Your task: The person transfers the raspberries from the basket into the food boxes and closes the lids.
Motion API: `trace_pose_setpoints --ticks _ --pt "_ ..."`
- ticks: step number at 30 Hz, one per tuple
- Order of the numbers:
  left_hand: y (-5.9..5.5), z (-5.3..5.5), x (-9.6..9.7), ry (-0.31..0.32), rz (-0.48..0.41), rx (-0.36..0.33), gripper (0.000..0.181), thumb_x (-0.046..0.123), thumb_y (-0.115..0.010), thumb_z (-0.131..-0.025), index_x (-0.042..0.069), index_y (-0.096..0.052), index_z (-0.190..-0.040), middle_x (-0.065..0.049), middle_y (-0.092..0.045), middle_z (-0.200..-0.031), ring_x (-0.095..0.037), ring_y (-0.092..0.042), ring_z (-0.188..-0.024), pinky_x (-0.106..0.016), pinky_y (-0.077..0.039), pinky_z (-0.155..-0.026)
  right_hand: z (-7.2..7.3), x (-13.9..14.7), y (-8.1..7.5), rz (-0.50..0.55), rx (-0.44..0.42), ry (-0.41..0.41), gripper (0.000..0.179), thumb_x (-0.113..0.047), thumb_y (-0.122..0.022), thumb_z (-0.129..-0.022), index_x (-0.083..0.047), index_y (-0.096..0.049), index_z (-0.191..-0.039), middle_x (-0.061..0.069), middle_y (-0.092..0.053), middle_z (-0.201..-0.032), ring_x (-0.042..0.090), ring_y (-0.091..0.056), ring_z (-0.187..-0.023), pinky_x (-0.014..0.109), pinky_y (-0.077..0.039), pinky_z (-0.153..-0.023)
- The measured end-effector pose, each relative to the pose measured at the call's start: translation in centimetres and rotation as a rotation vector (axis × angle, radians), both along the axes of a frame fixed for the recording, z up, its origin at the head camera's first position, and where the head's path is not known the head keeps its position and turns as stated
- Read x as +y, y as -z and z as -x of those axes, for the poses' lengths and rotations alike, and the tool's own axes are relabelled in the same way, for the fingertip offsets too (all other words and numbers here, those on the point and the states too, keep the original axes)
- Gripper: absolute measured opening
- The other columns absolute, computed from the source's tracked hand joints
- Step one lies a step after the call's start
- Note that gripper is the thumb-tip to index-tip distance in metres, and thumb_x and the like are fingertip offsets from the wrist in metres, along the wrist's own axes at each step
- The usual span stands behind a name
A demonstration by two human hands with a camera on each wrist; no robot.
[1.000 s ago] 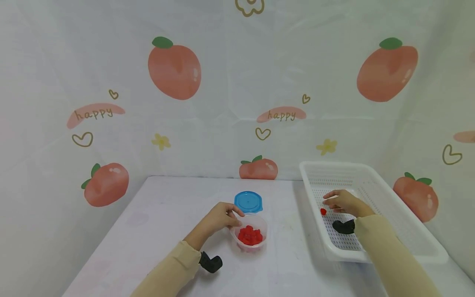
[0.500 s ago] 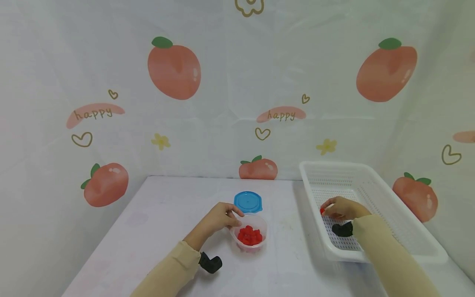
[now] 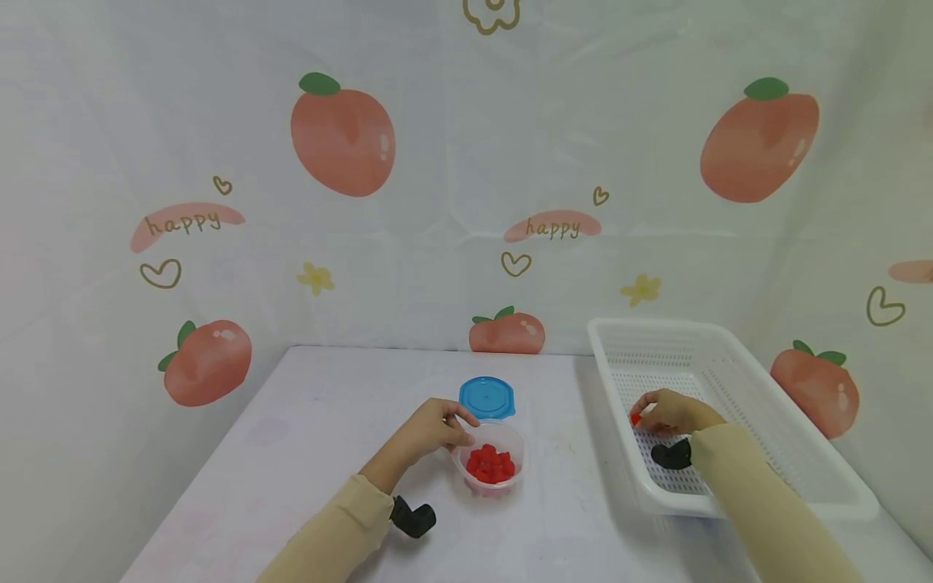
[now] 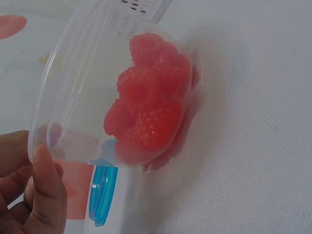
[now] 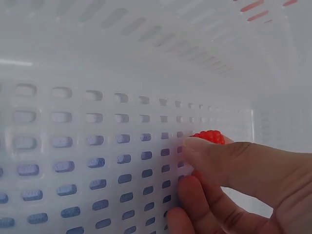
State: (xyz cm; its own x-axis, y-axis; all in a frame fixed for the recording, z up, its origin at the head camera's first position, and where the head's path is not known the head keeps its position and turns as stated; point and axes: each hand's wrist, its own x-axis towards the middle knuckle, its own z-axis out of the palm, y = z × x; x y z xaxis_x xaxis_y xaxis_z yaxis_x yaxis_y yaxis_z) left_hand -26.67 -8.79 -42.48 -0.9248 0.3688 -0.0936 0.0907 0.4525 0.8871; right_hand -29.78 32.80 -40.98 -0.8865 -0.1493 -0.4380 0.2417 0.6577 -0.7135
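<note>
My left hand (image 3: 442,425) pinches the rim of a clear plastic tub (image 4: 73,97) between thumb and fingers. Several red raspberries (image 4: 146,102) lie in the bottom of the tub, which stands upright on the table. Over at the right, my right hand (image 3: 672,411) reaches down inside a white perforated basket (image 3: 649,486). Its thumb and fingers pinch one red raspberry (image 5: 210,137) close to the basket's slotted floor, near the left wall. The thumb hides part of that raspberry.
A blue lid (image 3: 487,397) lies on the white table (image 3: 350,405) just behind the tub. Black wrist-worn pieces (image 3: 413,518) show at both sleeves. A fruit-printed curtain (image 3: 437,162) hangs at the table's back edge, and the basket's raised walls surround the right hand.
The right hand has lowered toward the basket's left side, and its fingers have closed on the raspberry there. The left hand and the tub have stayed in place.
</note>
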Motion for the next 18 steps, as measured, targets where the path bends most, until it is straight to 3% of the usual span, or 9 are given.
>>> trace_pose_setpoints --ticks 12,18 --pt "0.16 0.11 0.06 0.0 0.009 0.003 0.021 0.012 -0.077 -0.081 0.007 -0.07 -0.1 -0.003 -0.058 -0.069 -0.014 -0.056 -0.06 -0.028 -0.054 -0.063 -0.1 0.09 -0.21 -0.003 0.018 -0.017 0.016 0.007 -0.067 -0.08 0.006 -0.058 -0.093 0.002 -0.058 -0.079 0.013 -0.053 -0.073 0.024 -0.047 -0.065" --pt "0.16 0.15 0.08 -0.003 0.01 0.005 0.021 0.012 -0.077 -0.081 0.007 -0.07 -0.1 -0.003 -0.058 -0.069 -0.014 -0.056 -0.059 -0.031 -0.056 -0.064 0.01 0.47 -0.24 0.044 0.047 -0.017 0.017 0.006 -0.066 -0.079 0.008 -0.056 -0.092 0.001 -0.059 -0.078 0.011 -0.054 -0.071 0.023 -0.048 -0.064"
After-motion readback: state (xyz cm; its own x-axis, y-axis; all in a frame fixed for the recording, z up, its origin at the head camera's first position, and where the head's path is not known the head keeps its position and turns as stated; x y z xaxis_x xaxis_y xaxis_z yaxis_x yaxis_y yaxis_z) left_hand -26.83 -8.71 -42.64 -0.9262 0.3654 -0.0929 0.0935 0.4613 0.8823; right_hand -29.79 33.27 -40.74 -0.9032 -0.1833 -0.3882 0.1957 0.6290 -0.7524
